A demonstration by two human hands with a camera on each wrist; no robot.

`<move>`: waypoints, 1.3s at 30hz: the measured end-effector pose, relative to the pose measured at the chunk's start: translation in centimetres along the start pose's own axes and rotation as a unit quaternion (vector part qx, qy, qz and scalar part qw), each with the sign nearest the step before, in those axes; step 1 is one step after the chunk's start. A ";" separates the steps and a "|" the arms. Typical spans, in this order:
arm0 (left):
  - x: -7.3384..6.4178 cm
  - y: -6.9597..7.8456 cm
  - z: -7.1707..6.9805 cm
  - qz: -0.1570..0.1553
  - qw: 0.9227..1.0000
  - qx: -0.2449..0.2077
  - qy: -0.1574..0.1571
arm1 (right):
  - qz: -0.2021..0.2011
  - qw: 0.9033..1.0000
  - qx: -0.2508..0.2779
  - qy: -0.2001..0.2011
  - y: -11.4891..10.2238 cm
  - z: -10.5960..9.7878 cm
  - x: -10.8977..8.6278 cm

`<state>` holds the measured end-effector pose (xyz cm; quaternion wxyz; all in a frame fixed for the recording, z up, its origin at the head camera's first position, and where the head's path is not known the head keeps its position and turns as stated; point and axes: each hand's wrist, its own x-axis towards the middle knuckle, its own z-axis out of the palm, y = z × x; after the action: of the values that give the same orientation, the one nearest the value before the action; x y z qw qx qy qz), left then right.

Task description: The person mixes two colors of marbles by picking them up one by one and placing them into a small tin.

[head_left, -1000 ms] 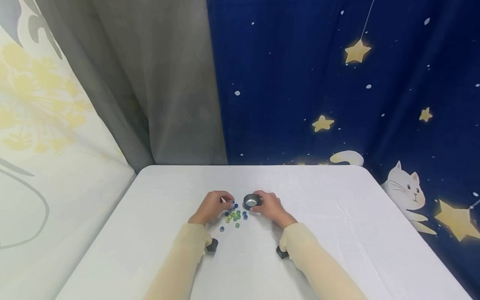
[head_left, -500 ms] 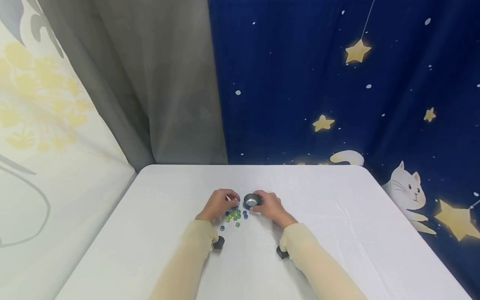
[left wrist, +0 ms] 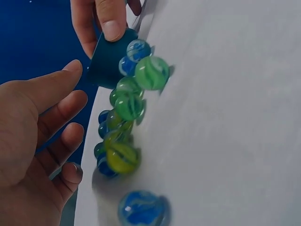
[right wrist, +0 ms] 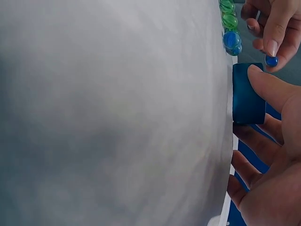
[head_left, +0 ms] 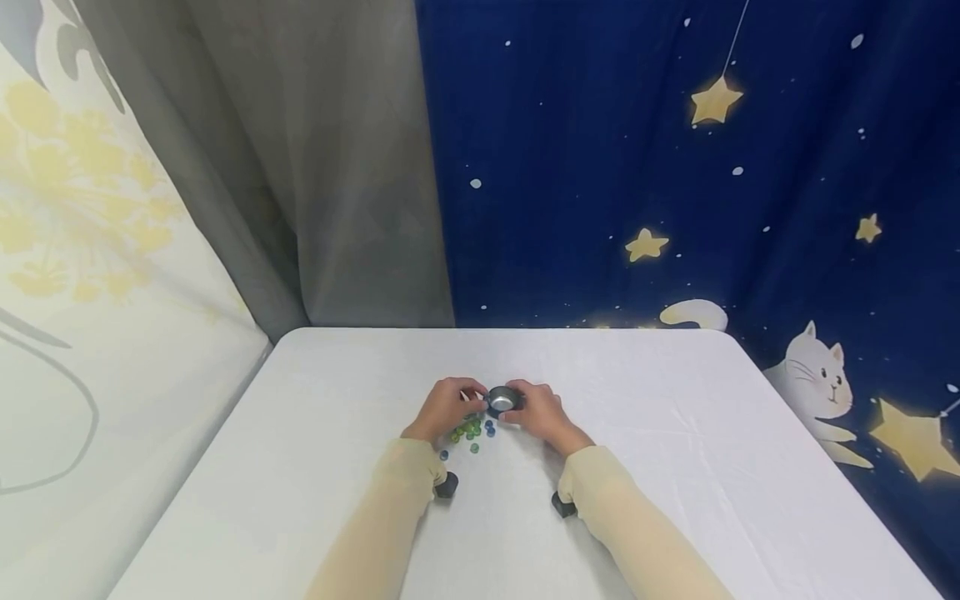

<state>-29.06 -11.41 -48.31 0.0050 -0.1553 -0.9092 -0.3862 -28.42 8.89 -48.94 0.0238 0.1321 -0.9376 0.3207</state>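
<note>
My left hand (head_left: 448, 408) pinches a blue marble (right wrist: 271, 60) between thumb and fingertip, just beside the mouth of a small round metal cup (right wrist: 249, 101). The cup is dark teal outside and silvery inside. My right hand (head_left: 538, 412) grips it at its right side, thumb on the near wall, and it stands on the table. In the left wrist view the marble in my left hand (left wrist: 42, 136) is hidden. Several green marbles (left wrist: 128, 104), a yellow-green marble (left wrist: 123, 157) and blue marbles (head_left: 490, 429) lie clustered in front of the cup and my left hand.
One blue marble (left wrist: 141, 208) lies apart, nearer my left wrist, and a pale green marble (head_left: 475, 448) lies just in front of the cluster. The white-covered table (head_left: 637, 400) ends at a grey curtain (head_left: 367, 208) and a dark blue star-patterned curtain (head_left: 562, 208).
My left hand has moved right, carrying the blue marble from above the cluster up to the cup's left rim. My right hand and the cup have stayed nearly still.
</note>
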 end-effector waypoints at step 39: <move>-0.1 -0.4 1.6 0.015 1.000 -0.008 0.023 | 0.005 1.000 0.015 -0.008 0.1 0.0 0.0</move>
<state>-28.90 -10.56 -49.67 0.0299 -0.1598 -0.9033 -0.3970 -28.46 9.01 -48.99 0.0122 0.1304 -0.9335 0.3337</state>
